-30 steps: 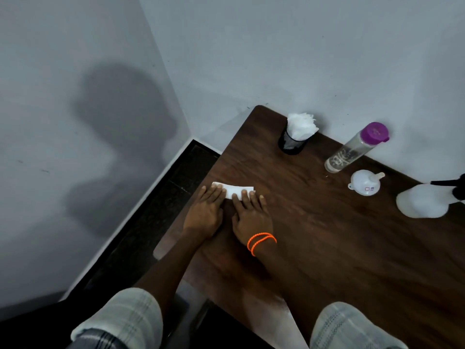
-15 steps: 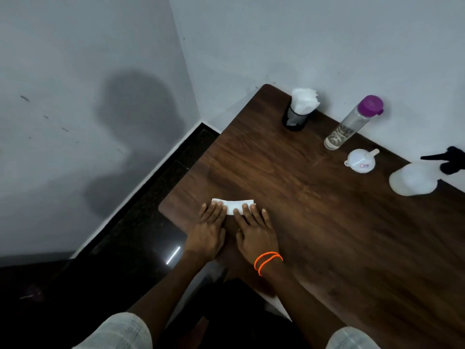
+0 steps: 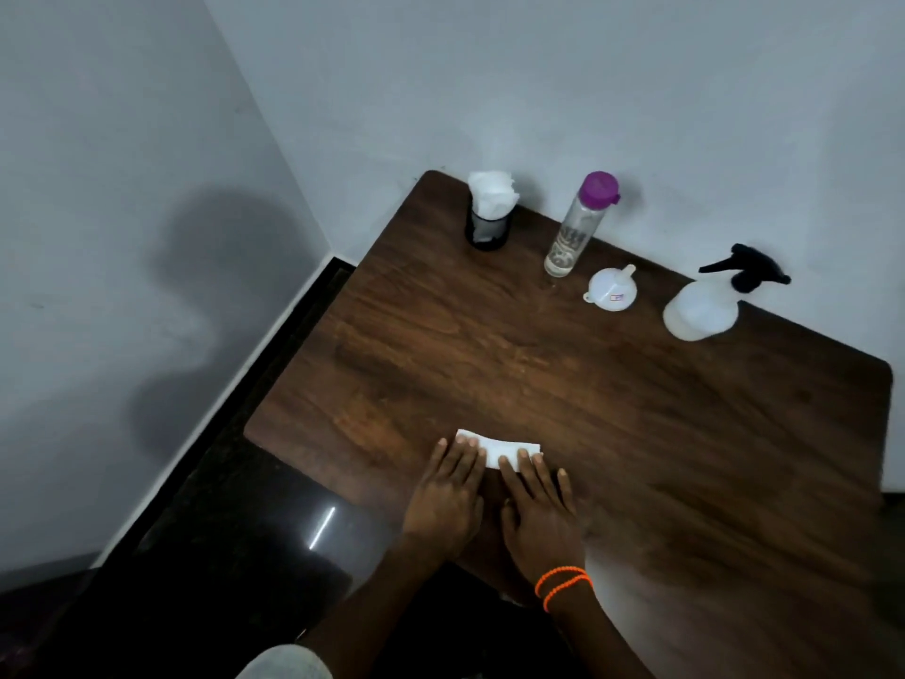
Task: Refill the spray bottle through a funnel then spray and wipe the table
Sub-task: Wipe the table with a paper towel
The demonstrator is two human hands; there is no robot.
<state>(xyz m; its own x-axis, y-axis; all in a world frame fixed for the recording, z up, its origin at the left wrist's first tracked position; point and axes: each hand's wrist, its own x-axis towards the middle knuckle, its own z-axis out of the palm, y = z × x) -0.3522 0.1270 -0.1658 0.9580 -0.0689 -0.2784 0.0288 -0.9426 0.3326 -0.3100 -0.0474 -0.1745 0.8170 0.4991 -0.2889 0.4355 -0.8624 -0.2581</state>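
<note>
A folded white tissue (image 3: pixel 504 448) lies flat near the front edge of the dark wooden table (image 3: pixel 636 409). My left hand (image 3: pixel 448 502) and my right hand (image 3: pixel 538 517) lie side by side, palms down, fingertips pressing on the tissue. At the back stand a white spray bottle with a black trigger head (image 3: pixel 707 301), a white funnel lying on its side (image 3: pixel 612 291) and a clear water bottle with a purple cap (image 3: pixel 578 227).
A black holder stuffed with white tissues (image 3: pixel 489 213) stands at the table's back left corner. Grey walls run behind and to the left. Dark glossy floor (image 3: pixel 220 531) lies beyond the table's left edge.
The view has drawn back and swung right, so the whole table now shows. My hands stay flat on the tissue, which sits nearer the front edge than before.
</note>
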